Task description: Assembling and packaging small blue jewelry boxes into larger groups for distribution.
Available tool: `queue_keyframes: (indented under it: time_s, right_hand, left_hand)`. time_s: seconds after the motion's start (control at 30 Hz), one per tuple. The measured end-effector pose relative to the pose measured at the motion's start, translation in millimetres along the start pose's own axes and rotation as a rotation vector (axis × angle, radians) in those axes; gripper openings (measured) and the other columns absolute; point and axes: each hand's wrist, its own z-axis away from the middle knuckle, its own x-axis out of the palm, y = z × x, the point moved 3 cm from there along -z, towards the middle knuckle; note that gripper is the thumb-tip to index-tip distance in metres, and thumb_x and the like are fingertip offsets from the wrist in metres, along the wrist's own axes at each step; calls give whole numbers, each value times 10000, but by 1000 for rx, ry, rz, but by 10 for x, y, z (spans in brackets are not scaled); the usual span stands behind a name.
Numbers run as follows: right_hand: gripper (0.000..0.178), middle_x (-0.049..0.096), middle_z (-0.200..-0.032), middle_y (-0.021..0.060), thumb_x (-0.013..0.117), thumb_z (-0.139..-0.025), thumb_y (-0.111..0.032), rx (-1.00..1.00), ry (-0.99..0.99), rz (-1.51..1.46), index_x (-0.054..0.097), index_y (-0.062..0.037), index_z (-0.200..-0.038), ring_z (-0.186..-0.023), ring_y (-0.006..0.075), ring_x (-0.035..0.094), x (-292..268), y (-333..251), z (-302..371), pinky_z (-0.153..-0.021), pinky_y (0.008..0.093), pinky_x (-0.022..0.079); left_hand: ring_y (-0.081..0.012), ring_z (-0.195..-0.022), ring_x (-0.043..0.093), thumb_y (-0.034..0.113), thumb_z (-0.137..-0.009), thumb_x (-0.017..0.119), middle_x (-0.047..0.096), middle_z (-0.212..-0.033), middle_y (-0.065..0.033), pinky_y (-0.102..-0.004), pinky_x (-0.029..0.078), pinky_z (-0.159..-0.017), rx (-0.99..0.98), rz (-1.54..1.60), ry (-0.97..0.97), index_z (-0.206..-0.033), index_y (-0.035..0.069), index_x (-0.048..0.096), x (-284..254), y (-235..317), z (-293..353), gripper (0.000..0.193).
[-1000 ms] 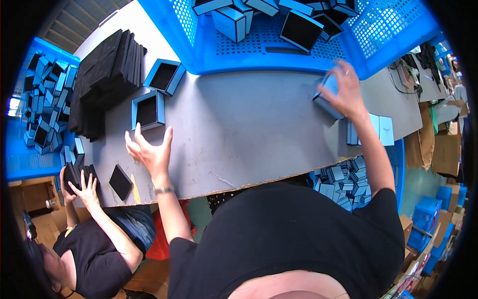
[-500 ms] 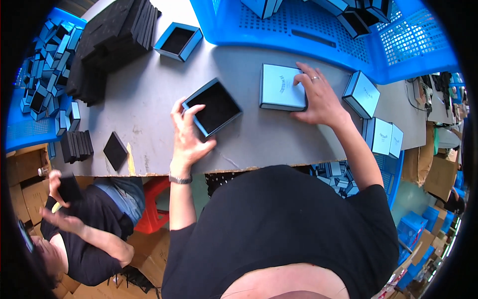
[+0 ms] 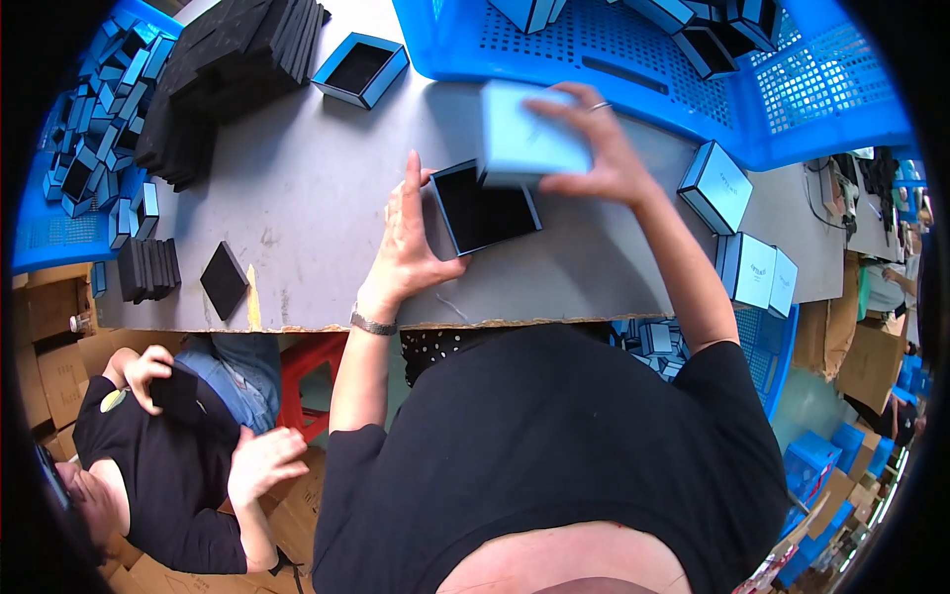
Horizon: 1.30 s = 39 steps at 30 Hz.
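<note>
An open box base (image 3: 492, 241) with light-blue walls and a black inside lies on the grey table in front of me. My left hand (image 3: 404, 247), a metal watch on its wrist, spans the base's left side, thumb at the near corner and fingers by the far one. Above the base's far right part, my right hand (image 3: 599, 148) holds a pale blue box lid (image 3: 520, 134), blurred by motion. The lid hides part of the base's far edge. Another open box base (image 3: 360, 71) stands farther back on the left.
Closed boxes (image 3: 714, 188) stand at the right. Blue crates (image 3: 633, 84) with more boxes are at the back and far left. Black foam pads (image 3: 223, 74) are stacked at left; a single pad (image 3: 225, 281) lies nearer. A co-worker's hand (image 3: 148, 376) holds a black pad at lower left.
My left hand has slid the base to the right and turned it. My right hand has lifted the lid and carried it left over the base. The co-worker's hands have moved apart.
</note>
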Motion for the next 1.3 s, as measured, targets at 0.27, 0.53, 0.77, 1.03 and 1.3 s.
queue_keyframes:
  time_s: [0.27, 0.53, 0.77, 1.03, 1.3]
  right_hand:
    - [846, 427, -1373, 252, 831, -584, -425, -236, -230, 10, 607, -244, -1379, -1245, 429, 455, 220, -461, 169, -1054, 501, 390]
    - [764, 468, -1383, 219, 796, -634, -480, 5, -110, 214, 610, -343, -1362, -1312, 415, 418, 14, -102, 403, -1096, 560, 314]
    - [589, 576, -1310, 218, 661, -867, -484, 255, 208, 542, 594, -42, -1251, -1262, 361, 523, -701, 307, -395, -1064, 455, 415]
    - [515, 696, -1083, 195, 725, -814, -251, 427, 431, 290, 572, -92, -1279, -964, 329, 701, -416, 475, -1259, -888, 406, 549]
    - [651, 592, -1240, 176, 739, -761, -317, 441, 46, 132, 550, -123, -1353, -1166, 333, 567, 108, 16, 86, -1010, 427, 455]
  left_hand:
    - [-409, -1306, 405, 163, -487, 894, 405, -1419, -246, -491, 341, -1121, 2, -16, -79, -1578, 13, 3, 87, 78, -102, 1417]
    - [-413, -1444, 227, 497, -515, 942, 257, -1568, -233, -524, 230, -1186, 121, -164, -4, -1495, 91, 417, -348, -6, -320, 1184]
    - [-426, -1408, 279, 444, -728, 856, 305, -1517, -252, -548, 274, -1158, -86, -557, 463, -1309, 120, 615, -736, -865, -993, 707]
    - [-408, -1339, 391, 190, -631, 784, 423, -1399, -231, -489, 363, -1105, -87, -307, 379, -990, 132, 704, -750, -857, -828, 372]
    - [-392, -1256, 453, 260, -541, 915, 367, -1423, -215, -476, 438, -1001, 13, -154, 169, -988, 104, 609, -503, -255, -88, 564]
